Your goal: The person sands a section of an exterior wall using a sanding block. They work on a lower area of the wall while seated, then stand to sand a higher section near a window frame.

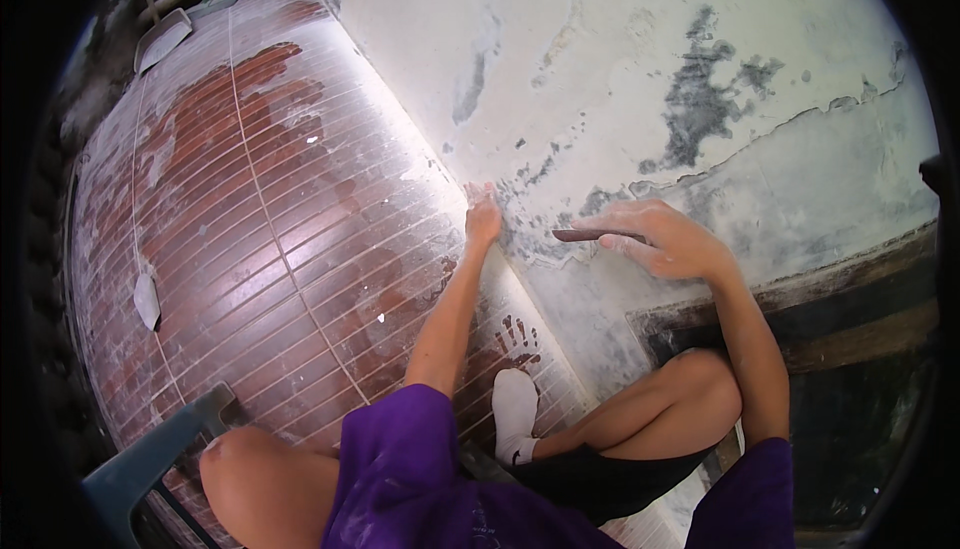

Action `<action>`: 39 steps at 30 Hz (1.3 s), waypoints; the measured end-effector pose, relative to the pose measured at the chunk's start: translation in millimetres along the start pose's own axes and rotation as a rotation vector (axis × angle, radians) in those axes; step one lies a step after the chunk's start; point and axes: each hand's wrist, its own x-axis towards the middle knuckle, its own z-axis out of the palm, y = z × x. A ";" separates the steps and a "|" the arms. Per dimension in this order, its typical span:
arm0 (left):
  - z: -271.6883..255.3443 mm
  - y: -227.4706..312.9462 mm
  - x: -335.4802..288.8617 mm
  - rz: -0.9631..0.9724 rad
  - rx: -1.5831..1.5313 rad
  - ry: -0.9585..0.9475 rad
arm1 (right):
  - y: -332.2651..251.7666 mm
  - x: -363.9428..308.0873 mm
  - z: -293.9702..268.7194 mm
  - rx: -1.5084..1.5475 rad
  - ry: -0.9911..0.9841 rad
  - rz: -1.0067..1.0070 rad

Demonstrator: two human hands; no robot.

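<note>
My right hand [655, 239] grips a thin dark flat scraper [575, 235] between fingers and thumb, its tip toward the patchy wall [620, 69]. Pale dust coats the fingers. My left hand [483, 211] reaches forward to the foot of the wall, its whitened fingers resting there at the seam with the floor; nothing shows in it. Between the two hands, the wall surface is grey and flaking, with dark spots. A ragged crack edge [770, 139] separates white coating from greyer plaster, to the right of the scraper.
Red-brown floor tiles [280, 219] carry white dust and a dark handprint [517, 339]. My white-socked foot [515, 414] stands near the wall. A dark plastic stool or chair [165, 449] is at lower left, a whitish object [147, 299] beyond it. A dustpan [163, 39] lies far left. A dark framed opening [840, 349] is at right.
</note>
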 end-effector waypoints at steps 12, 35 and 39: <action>-62.9 39.8 -60.8 -0.222 -1.130 0.117 | 3.6 4.7 6.9 0.023 0.088 -0.031; -113.7 57.6 -49.1 -0.474 -0.792 0.401 | 16.1 23.5 41.8 0.079 0.058 0.112; -67.2 31.6 -44.5 -0.367 -0.592 0.236 | 17.3 22.9 42.8 0.010 0.005 0.063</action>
